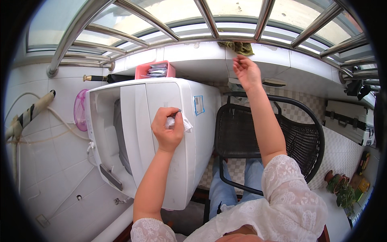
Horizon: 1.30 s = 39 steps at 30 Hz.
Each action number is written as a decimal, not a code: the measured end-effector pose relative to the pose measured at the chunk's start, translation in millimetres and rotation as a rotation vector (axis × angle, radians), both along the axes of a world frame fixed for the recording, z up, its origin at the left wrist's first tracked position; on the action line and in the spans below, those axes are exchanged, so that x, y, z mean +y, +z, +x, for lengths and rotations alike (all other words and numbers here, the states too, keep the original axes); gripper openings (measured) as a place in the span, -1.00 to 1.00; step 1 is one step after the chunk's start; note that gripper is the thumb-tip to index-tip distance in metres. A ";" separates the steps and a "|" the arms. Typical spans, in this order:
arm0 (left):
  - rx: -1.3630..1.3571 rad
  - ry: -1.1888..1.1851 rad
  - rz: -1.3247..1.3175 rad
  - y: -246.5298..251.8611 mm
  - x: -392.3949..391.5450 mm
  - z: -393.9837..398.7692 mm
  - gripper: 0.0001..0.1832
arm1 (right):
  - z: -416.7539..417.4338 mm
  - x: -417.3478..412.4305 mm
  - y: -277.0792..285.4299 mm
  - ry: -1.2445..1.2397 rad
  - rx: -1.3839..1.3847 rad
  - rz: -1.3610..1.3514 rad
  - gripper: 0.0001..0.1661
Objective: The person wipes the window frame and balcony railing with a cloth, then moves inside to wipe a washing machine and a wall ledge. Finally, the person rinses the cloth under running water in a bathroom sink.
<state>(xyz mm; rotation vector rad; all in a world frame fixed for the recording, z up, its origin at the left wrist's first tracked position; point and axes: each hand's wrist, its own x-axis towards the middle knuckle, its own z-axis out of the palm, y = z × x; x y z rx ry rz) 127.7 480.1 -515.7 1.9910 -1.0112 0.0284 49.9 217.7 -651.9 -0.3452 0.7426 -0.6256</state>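
My left hand [167, 130] is closed around a crumpled white tissue or cloth [188, 124] above the lid of a white top-loading washing machine [163, 96]. A small dark bluish thing [179, 111] shows between its thumb and forefinger; I cannot tell what it is. My right hand [248, 72] is raised at the tiled window ledge [208, 51], fingers loosely curled and apart. Just beyond its fingertips a dark olive-green rag [245, 48] hangs over the ledge's edge. Any tiny thing between those fingers is too small to make out.
A pink basket [172, 71] with several packets stands behind the washer, beside a black umbrella [112, 78]. A black woven chair [239, 130] stands under my right arm. Steel bars [208, 18] cross the window. A silver case [347, 121] and potted plants [340, 187] are at right.
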 end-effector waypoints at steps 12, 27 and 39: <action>0.127 0.059 -0.028 7.3 -3.2 -1.2 -0.87 | -10.8 38.3 70.9 0.321 0.119 -0.310 -0.77; 0.392 0.340 -0.154 40.2 -31.4 41.9 -0.86 | -71.9 94.8 49.4 0.299 -0.178 0.377 -0.62; -0.144 0.809 0.503 57.8 198.4 181.0 -0.72 | -146.2 40.7 -1.1 0.261 0.204 -0.011 -0.71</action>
